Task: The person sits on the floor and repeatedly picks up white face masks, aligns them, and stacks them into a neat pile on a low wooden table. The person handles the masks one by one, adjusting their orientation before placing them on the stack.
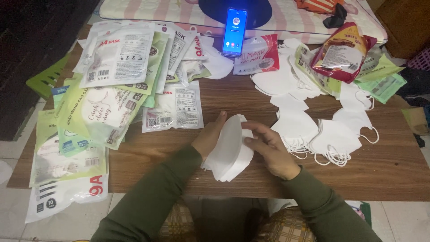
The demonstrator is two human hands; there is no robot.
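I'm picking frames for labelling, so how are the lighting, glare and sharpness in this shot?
Head view: dim, uneven light, with a dark top-left corner; the phone screen glows blue and is the brightest spot; the white masks between the left hand and right hand look washed out, with few folds visible; overall soft and slightly grainy, the packets showing mild sheen.

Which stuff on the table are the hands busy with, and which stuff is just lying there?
In use:
- stack of white masks, held upright between the left hand and right hand
- loose white masks piled beside the right hand
- sealed mask packets heaped on the left

Just lying about:
- phone with a lit screen, standing at the far edge
- red snack bag
- green stool beside the wooden table
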